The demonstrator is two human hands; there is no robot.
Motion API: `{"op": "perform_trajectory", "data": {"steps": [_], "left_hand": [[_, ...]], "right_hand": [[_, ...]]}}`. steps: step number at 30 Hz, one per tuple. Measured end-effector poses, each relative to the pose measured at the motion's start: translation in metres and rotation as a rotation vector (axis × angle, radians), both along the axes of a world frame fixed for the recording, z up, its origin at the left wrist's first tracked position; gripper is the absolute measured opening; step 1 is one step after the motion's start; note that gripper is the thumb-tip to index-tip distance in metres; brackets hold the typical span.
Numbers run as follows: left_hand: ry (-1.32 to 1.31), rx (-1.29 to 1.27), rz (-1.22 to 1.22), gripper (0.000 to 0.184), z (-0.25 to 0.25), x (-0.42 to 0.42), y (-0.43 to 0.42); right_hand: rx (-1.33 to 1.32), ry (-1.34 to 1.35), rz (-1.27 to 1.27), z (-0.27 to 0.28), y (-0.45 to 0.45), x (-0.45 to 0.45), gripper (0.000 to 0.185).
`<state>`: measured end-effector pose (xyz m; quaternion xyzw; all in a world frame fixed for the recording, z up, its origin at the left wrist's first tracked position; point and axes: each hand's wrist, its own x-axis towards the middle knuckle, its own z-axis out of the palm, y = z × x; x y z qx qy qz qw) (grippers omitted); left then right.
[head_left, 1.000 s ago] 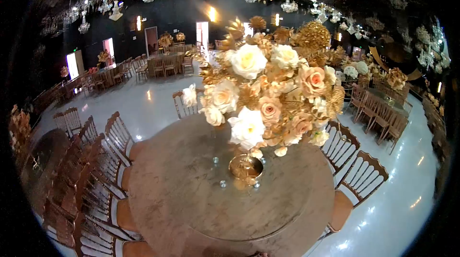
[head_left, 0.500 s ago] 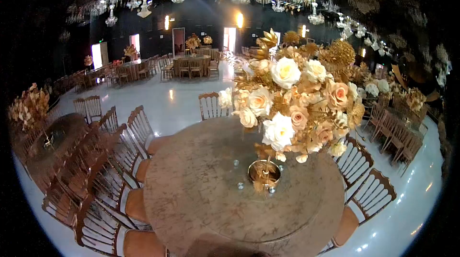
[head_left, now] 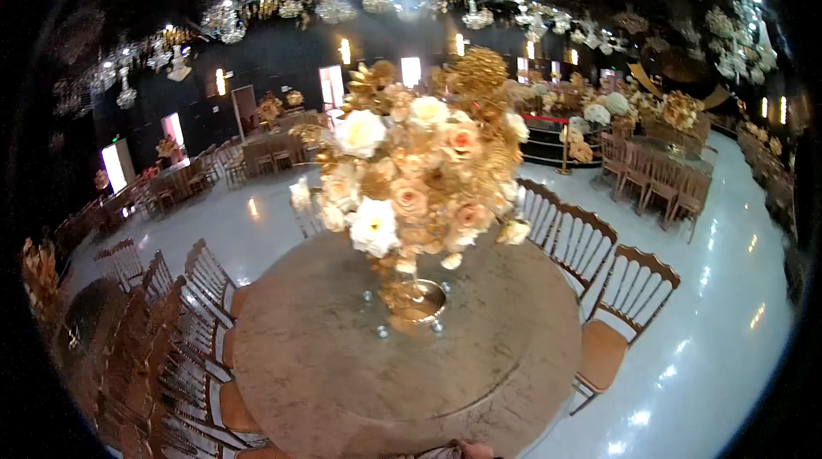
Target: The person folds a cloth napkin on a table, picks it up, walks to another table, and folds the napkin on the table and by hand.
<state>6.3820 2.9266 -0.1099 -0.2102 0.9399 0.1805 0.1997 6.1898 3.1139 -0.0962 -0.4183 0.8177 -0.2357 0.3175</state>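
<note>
At the bottom edge a small part of my right hand point(head_left: 476, 450) seems to show beside a patterned cloth or sleeve point(head_left: 438, 451); its fingers cannot be made out. It is nearest the front rim of a round brown table point(head_left: 325, 365). My left hand is out of the picture. On the raised round centre of the table stands a gold bowl-shaped base point(head_left: 419, 305) under a tall bunch of white, peach and gold flowers point(head_left: 409, 199). Several small clear glass pieces point(head_left: 383, 331) surround the base.
Brown chairs with orange seats stand at the right point(head_left: 604, 352) and, closely packed, at the left point(head_left: 235, 408). Farther back are more set tables point(head_left: 676, 159), a red rope barrier point(head_left: 545, 119), a shiny pale floor point(head_left: 676, 313) and hanging chandeliers point(head_left: 224, 22).
The view has swung left, then back right, so the table and flowers now lie farther left. More of the hand and patterned cloth shows at the bottom edge.
</note>
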Motion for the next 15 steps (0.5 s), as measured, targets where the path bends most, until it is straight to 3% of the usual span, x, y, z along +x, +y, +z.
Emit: {"op": "perform_trajectory", "data": {"steps": [3,5,6,8,9,10,11,13,14,15], "left_hand": [[0.007,0.04,0.001,0.037,0.033,-0.013,0.008],[0.036,0.098,-0.001,0.034,0.097,-0.032,0.026],[0.03,0.082,-0.02,0.034,0.104,-0.04,0.032],[0.025,0.211,-0.042,0.041,0.112,-0.056,0.048],[0.122,0.384,0.127,0.048,0.047,-0.057,0.043],[0.115,0.379,0.104,0.048,0.056,-0.066,0.054],[0.104,0.569,0.153,0.053,0.077,-0.078,0.071],[0.066,0.952,0.261,0.064,0.117,-0.101,0.114],[0.053,0.951,0.248,0.064,0.1,-0.117,0.128],[0.101,1.0,0.063,0.05,0.075,-0.142,0.135]], "right_hand": [[0.134,0.029,0.026,0.051,0.024,-0.006,0.045],[0.15,0.023,0.152,0.023,0.037,-0.019,0.047],[0.133,0.017,0.133,0.006,0.051,-0.03,0.047],[0.157,-0.019,0.013,-0.019,0.087,-0.05,0.047],[0.19,-0.009,0.006,-0.011,0.105,-0.059,0.046],[0.225,-0.001,0.0,0.004,0.125,-0.066,0.044],[0.241,0.008,-0.082,0.001,0.145,-0.071,0.044],[-0.119,0.078,-0.258,-0.019,0.189,-0.081,0.044],[-0.283,0.058,-0.367,-0.013,0.21,-0.086,0.041],[-0.317,0.066,-0.484,0.01,0.23,-0.087,0.038]]}}
